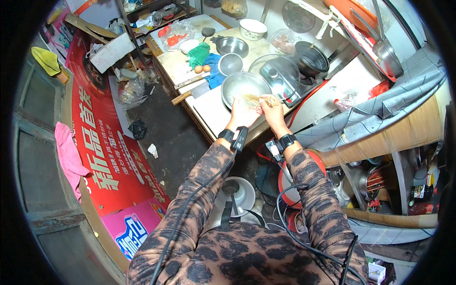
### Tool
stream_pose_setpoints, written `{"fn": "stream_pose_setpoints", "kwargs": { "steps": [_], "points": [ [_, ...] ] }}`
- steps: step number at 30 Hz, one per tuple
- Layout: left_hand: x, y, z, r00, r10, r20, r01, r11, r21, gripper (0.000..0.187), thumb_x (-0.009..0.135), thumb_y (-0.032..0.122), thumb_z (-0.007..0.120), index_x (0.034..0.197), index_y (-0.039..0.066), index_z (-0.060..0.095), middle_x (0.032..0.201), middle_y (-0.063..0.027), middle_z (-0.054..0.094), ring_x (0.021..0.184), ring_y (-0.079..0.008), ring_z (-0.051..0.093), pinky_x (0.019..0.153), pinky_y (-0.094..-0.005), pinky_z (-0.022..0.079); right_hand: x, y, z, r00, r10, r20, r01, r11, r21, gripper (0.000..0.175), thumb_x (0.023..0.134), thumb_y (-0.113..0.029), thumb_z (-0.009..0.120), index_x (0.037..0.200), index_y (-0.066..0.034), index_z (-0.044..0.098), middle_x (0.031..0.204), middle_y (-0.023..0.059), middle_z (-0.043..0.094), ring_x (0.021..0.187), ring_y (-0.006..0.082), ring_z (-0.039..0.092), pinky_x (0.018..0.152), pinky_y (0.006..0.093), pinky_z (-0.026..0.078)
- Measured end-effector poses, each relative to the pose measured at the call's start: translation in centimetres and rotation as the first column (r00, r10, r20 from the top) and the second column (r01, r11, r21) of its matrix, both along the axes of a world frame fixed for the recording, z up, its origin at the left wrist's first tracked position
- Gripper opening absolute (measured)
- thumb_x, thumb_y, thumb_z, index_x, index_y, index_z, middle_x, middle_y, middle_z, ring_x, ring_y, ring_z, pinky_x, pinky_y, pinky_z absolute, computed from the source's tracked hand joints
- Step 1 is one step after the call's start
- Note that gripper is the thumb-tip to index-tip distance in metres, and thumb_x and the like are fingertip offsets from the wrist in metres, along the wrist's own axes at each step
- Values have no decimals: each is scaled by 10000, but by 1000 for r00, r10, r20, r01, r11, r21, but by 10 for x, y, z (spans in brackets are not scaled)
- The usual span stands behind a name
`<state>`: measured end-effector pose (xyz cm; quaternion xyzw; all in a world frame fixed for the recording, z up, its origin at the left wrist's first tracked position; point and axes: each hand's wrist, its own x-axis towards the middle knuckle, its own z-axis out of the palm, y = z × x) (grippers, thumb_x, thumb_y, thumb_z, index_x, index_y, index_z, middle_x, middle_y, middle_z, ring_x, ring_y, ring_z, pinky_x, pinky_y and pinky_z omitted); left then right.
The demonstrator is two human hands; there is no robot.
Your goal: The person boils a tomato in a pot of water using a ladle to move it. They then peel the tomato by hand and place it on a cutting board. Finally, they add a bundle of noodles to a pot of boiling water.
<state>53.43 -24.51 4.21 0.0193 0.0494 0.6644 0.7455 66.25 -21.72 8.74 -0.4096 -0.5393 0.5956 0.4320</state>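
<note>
Both hands meet at the near rim of a metal basin holding cloudy liquid. My right hand pinches a bundle of thin pale-brown strands, possibly dried noodles. Under the near side of the bundle, the fingers of my left hand are also on it. Some strands reach over the basin. Right of the basin is a round, clear lid, above a device with a lit panel. A cleaver with a wooden handle lies to the left.
Two eggs, a strainer, a blue cloth and a green cloth lie left of the basin. Behind are a steel bowl, an enamel bowl and a dark pot. A bucket stands below me.
</note>
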Motion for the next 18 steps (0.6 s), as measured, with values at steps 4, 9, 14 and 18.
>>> {"fn": "stream_pose_setpoints", "kwargs": {
  "steps": [4,9,14,18],
  "points": [
    [-19,-26,-7,922,-200,331,147,973,179,775,1016,618,256,1429,-33,336,1283,-216,502,1196,-341,501,1073,-467,384,-28,5,-18,975,-50,217,57,998,-29,111,935,-63,645,1040,-28,656,843,61,655,677,121,643,563,262,549],
    [-23,-38,-2,999,-47,10,47,914,-402,774,1008,591,374,1465,-23,257,1353,-182,452,1273,-313,446,1134,-455,315,-54,17,-38,877,-208,434,107,964,245,148,867,-100,695,979,-4,706,998,162,679,894,248,668,837,359,529],
    [-32,-47,1,991,-53,-120,11,944,-329,830,1010,565,406,1554,-3,143,1530,-146,335,1375,-277,379,1180,-436,254,-47,-1,-43,776,-196,600,-76,915,397,310,803,-165,785,1083,-70,691,1114,172,592,1079,316,604,938,376,498],
    [-42,-47,7,991,-63,-119,27,958,-287,861,1014,554,401,1563,-32,90,1595,-167,236,1398,-276,350,1192,-423,233,-33,-19,-27,754,-139,642,-143,919,367,853,753,-375,848,1440,-38,470,1306,242,500,1190,318,522,1056,416,416]
  ]
}}
